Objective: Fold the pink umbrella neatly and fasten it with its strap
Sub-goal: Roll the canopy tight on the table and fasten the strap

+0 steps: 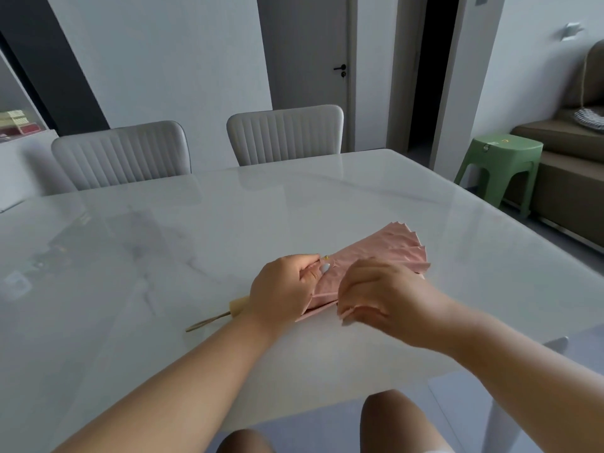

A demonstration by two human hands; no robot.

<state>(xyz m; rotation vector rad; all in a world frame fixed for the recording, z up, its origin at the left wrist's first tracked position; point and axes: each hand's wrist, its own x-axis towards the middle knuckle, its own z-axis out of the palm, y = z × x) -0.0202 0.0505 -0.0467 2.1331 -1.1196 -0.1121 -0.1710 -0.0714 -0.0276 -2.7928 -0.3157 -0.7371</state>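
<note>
The pink umbrella (389, 248) lies collapsed on the white marble table (228, 223), canopy fanned out in pleats toward the far right. Its cream handle (240, 305) with a thin wrist loop (206, 323) points to the near left. My left hand (282, 291) grips the canopy near the handle end, thumb and fingers pinching the fabric. My right hand (376, 292) is closed on a pleat at the canopy's near edge, covering the middle of the umbrella. The strap is not clearly visible.
Two grey padded chairs (121, 155) (284, 134) stand at the table's far side. A green plastic stool (500, 165) and a brown sofa (568, 178) sit to the right. My knees (392, 420) show below the table's near edge.
</note>
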